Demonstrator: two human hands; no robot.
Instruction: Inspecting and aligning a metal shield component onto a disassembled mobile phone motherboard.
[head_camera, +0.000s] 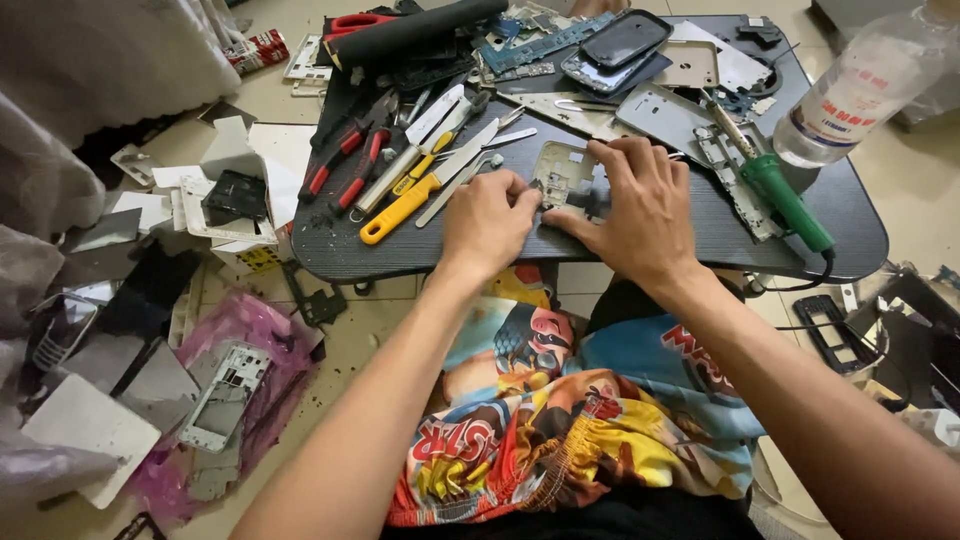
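A grey metal phone frame (562, 170) lies on the dark oval table (700, 245) in front of me. My left hand (487, 220) pinches its lower left edge with curled fingers. My right hand (640, 205) presses flat over the frame's right side, fingers spread. Just left of my left hand lies a yellow-handled knife (405, 208), with red-handled pliers (345, 165) and more blades beside it.
A green-handled soldering tool (785, 195) and a clear plastic bottle (860, 85) stand at the right. Phones (620, 45), circuit boards and metal plates crowd the table's far side. Phone frames, a pink bag (245, 330) and scrap cover the floor at left.
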